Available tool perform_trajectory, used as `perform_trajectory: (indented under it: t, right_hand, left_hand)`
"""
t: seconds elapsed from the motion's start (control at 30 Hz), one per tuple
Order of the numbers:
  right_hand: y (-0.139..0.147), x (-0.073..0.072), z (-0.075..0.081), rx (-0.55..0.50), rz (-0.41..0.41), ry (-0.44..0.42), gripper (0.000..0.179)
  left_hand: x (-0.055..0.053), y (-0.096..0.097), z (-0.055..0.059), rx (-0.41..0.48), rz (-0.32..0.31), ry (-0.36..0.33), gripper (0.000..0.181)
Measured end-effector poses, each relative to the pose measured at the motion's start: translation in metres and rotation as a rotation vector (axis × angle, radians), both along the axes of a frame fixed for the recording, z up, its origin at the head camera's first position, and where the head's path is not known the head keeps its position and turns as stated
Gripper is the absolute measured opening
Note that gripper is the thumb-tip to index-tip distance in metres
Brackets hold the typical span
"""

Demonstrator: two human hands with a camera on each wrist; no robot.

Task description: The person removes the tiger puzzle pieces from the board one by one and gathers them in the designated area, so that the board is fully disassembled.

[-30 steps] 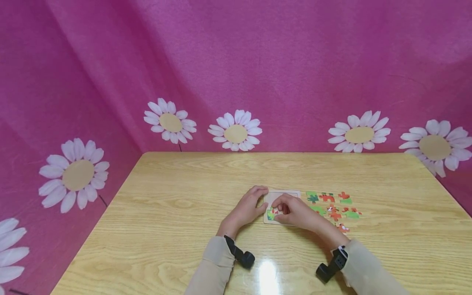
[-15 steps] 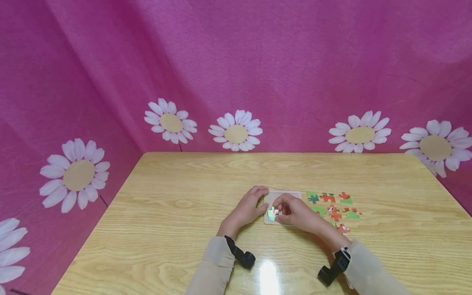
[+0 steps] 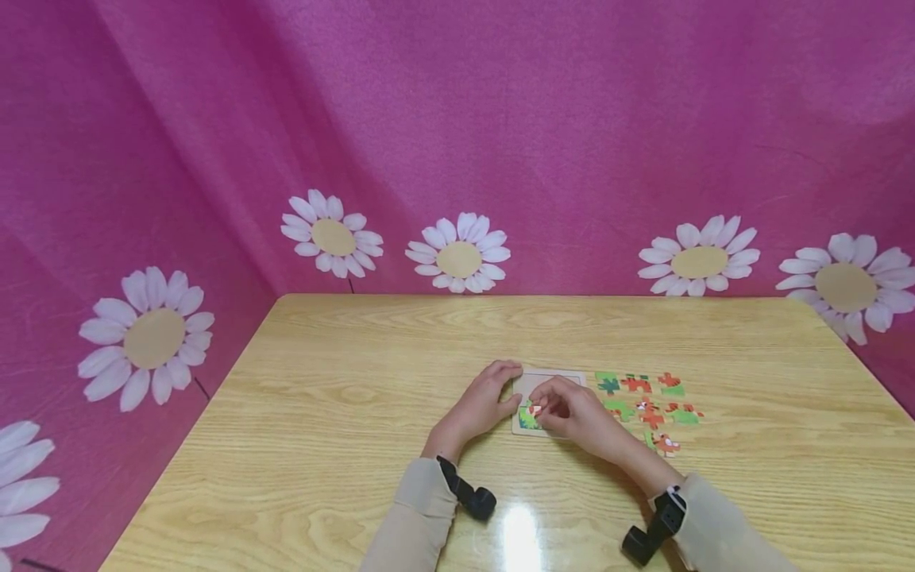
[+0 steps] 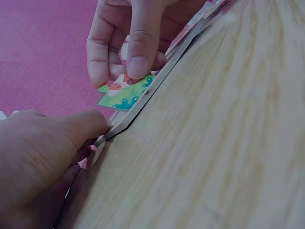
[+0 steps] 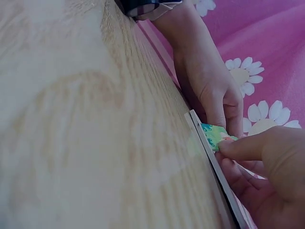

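A small jigsaw puzzle tray with a pale rim lies on the table. My left hand grips its left side, the thumb on the rim in the left wrist view. Between thumb and fingers my right hand pinches a green jigsaw piece with red and white marks. In the left wrist view the piece is tilted over the tray's near left corner; the right wrist view also shows the piece at the rim. The right hand hides much of the tray's right part.
Several loose red and green jigsaw pieces lie right of the tray, near the right forearm. The wooden table ends at a pink curtain with printed white flowers.
The jigsaw piece lifted and caught a glare half a second ago; now it shows green again. My right wrist has shifted slightly right and nearer. The left hand stays on the tray.
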State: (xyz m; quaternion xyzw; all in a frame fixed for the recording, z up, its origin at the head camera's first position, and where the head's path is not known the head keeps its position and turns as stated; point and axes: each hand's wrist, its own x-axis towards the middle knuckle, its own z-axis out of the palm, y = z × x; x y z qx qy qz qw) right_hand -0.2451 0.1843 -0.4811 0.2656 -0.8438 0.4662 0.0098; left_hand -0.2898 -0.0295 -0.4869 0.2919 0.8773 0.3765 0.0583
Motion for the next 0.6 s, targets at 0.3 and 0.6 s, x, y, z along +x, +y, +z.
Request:
perform_trajectory:
  t: [0.3, 0.6]
  right_hand:
    - [-0.0021, 0.0017, 0.0, -0.08, -0.042, -0.053, 0.015]
    - [0.0007, 0.0029, 0.0015, -0.096, -0.055, -0.045, 0.016]
  left_hand:
    - [-0.0003, 0.0001, 0.0008, -0.003, -0.001, -0.003, 0.046]
    - [-0.0014, -0.001, 0.0003, 0.003, -0.003, -0.005, 0.046]
